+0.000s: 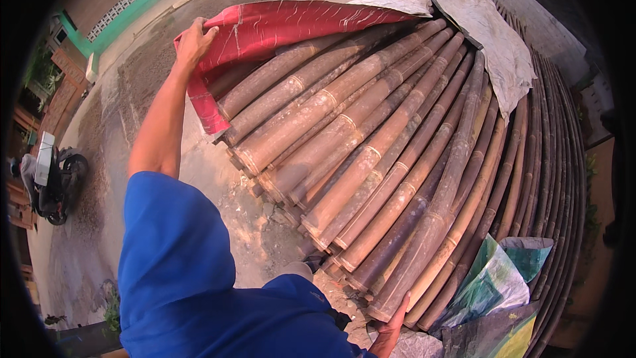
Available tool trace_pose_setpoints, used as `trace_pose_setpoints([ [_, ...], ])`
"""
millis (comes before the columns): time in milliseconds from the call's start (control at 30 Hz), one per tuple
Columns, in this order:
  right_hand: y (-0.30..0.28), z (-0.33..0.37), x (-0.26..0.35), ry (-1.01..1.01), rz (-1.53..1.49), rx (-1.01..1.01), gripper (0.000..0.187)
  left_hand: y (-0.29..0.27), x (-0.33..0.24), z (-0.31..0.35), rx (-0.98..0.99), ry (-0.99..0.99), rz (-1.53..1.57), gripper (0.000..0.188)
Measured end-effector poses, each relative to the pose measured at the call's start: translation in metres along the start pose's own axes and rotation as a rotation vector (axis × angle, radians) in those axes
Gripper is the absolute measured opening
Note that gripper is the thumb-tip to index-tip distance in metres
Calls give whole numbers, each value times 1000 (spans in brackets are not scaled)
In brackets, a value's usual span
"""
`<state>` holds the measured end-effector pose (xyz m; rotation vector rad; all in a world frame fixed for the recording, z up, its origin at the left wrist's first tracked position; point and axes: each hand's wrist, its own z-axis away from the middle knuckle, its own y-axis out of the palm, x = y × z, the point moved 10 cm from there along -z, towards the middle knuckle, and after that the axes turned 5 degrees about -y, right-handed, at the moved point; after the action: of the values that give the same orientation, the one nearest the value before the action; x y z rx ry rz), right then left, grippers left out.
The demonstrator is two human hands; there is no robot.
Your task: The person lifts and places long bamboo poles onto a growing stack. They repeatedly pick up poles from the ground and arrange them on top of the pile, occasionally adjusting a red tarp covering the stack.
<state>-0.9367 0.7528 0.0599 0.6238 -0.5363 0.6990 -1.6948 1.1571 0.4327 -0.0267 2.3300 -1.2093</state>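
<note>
Peeling the cover off a big bamboo stack

Left hand [194,41] has a closed grip on the edge of the red tarp [278,23], lifting it off the top left of the bamboo poles [371,159]. Right hand [389,331] is open, fingers resting against 1 pole's cut end at the bottom. The tarp looks floppy and light, so grabbing the hem works. Poles look stiff, long and heavy, so I'd hold them by the butt ends. A grey sheet [490,33] covers the far side.

Bare ground [218,179] left of the stacked bamboo poles [371,159] lies open; a red sheet [265,26] and grey cloth [490,33] cover their top.
</note>
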Motion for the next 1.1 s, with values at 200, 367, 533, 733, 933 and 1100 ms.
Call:
trace_pose_setpoints([
  [200, 8, 7, 9, 7, 148, 28, 83, 37, 6, 53, 260, 75, 189, 60],
  [367, 14, 2, 8, 13, 113, 86, 81, 31, -1, 84, 234, 122, 257, 74],
  [533, 9, -1, 9, -27, 117, 127, 80, 22, -24, 134, 218, 280, 138, 69],
  [733, 7, -2, 1, 37, 34, 136, 75, 78, -31, 200, 409, 195, 124, 59],
  [933, 7, 4, -1, 18, 27, 63, 77, 161, 7, 258, 703, -252, 137, 78],
  [1100, 1, 6, 0, -2, 57, -3, 88, 215, 11, 289, 753, -104, 213, 90],
])
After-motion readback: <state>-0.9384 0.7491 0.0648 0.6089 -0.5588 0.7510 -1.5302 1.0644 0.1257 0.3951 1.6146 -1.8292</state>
